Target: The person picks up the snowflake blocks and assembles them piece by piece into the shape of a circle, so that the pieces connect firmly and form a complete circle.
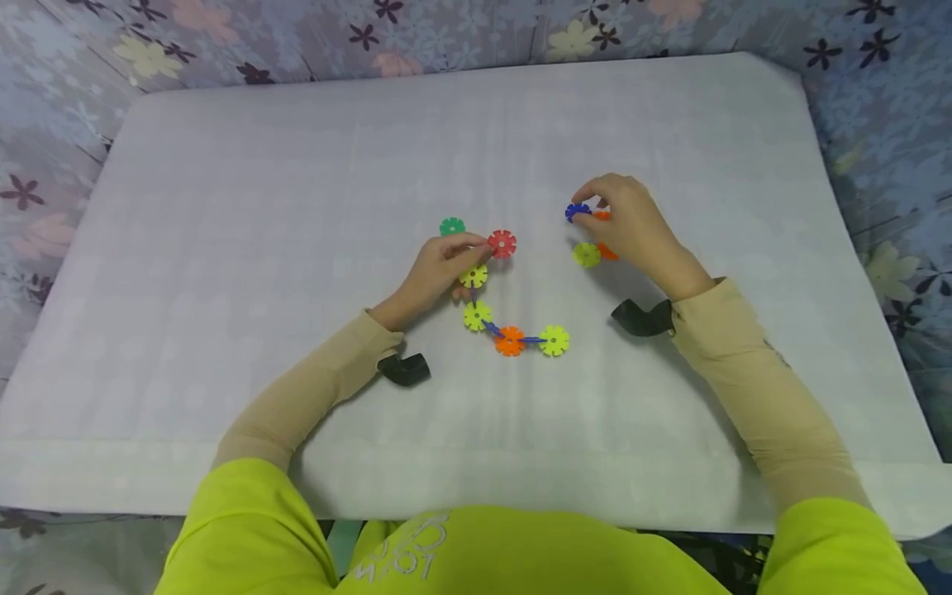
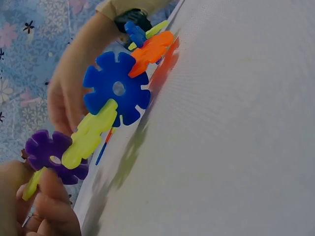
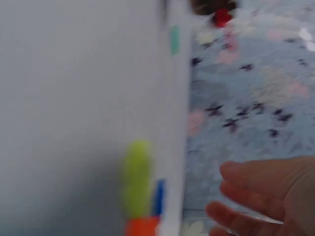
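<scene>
My left hand pinches the upper end of a chain of interlocking snowflake discs. In the left wrist view a yellow disc sits between thumb and fingers, slotted to a purple disc. Beyond follow yellow, blue and orange discs, the chain curving right in the head view. At those fingertips a red disc shows, raised off the table. My right hand hovers with thumb and fingers parted over a loose blue disc; no disc shows between its fingers in the right wrist view.
Around the right hand lie a yellow-green disc and orange discs. A green disc lies behind the left hand. White cloth covers the table; black bands hang at both wrists. Floral fabric surrounds the table.
</scene>
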A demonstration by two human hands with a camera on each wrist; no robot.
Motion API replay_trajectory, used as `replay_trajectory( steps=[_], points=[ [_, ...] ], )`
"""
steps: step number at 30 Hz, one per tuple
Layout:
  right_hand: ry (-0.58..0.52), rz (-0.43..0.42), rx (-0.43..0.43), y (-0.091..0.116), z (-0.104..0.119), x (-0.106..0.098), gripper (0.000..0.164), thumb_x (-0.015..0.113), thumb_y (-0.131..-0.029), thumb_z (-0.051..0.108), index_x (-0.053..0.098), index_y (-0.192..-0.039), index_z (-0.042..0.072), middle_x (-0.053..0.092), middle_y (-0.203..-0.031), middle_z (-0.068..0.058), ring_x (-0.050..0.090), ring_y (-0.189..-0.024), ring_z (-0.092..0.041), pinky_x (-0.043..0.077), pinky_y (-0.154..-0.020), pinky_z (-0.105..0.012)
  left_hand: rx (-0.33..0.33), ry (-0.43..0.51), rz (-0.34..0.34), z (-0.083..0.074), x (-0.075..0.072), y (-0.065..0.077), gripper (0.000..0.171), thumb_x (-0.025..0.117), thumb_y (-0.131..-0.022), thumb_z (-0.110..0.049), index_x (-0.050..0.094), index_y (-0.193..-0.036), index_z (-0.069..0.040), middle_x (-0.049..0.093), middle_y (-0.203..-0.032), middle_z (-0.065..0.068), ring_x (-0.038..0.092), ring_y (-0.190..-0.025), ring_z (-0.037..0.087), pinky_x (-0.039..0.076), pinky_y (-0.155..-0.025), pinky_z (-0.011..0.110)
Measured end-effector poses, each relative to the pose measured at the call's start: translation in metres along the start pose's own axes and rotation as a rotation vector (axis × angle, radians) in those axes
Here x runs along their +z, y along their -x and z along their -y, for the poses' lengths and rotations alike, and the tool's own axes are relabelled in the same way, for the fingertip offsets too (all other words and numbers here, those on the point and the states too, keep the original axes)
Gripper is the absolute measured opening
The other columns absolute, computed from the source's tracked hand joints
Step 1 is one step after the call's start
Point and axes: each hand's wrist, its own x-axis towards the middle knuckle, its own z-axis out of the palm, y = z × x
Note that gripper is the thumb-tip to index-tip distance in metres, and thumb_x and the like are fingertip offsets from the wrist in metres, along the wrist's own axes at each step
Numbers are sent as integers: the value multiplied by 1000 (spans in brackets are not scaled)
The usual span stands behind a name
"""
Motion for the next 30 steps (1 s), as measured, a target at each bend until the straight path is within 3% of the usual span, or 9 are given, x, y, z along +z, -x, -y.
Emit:
replay_trajectory(
  steps=[2,5,10,14,17,21,26,30],
  points=[
    [105,65,9,-2,-5,0,33,58,-87,11,54,-115,-7,47,-119,-24,37,-102,-39,31,-83,-45,2,-13,-16,0,0,-1,22,54,-90,-9,60,-106,5,64,-93,13,46,-39,14,40,-38,25],
    [174,125,17,-2,-12,5,40,58,-88,12,50,-120,-9,40,-123,-26,29,-104,-40,27,-84,-47,6,-28,-13,1,-1,-2,21,56,-89,-11,62,-102,4,63,-90,14,44,-40,14,38,-38,24],
    [119,81,-23,-4,-18,15,31,61,-84,4,56,-112,-9,48,-115,-25,32,-98,-37,27,-81,-45,1,-21,-11,2,-1,-2,20,58,-88,-12,64,-99,4,63,-85,14,41,-44,13,35,-40,23],
    [-24,44,7,-8,-22,19,28,63,-81,0,56,-107,-8,51,-107,-22,37,-95,-34,31,-78,-41,-17,8,-19,0,-1,-1,19,58,-88,-10,64,-99,4,63,-87,12,44,-50,12,36,-44,22],
    [-149,-34,19,-8,-23,19,24,65,-80,-1,57,-102,-7,54,-98,-18,44,-85,-27,35,-71,-31,-28,9,-12,0,-2,-1,18,59,-87,-7,63,-98,7,64,-87,12,52,-59,12,40,-52,21],
    [-362,-101,-61,-2,-12,21,13,68,-77,-1,63,-88,-6,60,-81,-9,52,-65,-18,40,-56,-19,-32,-14,6,-1,-2,-1,18,58,-87,-5,62,-98,8,65,-88,11,57,-74,16,44,-65,24],
    [-645,20,-155,8,15,28,9,66,-74,-11,61,-82,-11,62,-76,-10,60,-65,-16,47,-60,-22,-20,-19,0,0,-1,-1,18,57,-88,-6,62,-98,8,64,-88,10,57,-78,18,44,-70,27],
    [-730,48,-173,14,28,31,8,63,-73,-17,59,-79,-16,62,-76,-17,62,-66,-18,48,-63,-23,-6,-26,-7,0,-2,-2,18,56,-89,-8,62,-96,8,63,-87,10,55,-77,19,44,-70,27]
  ],
)
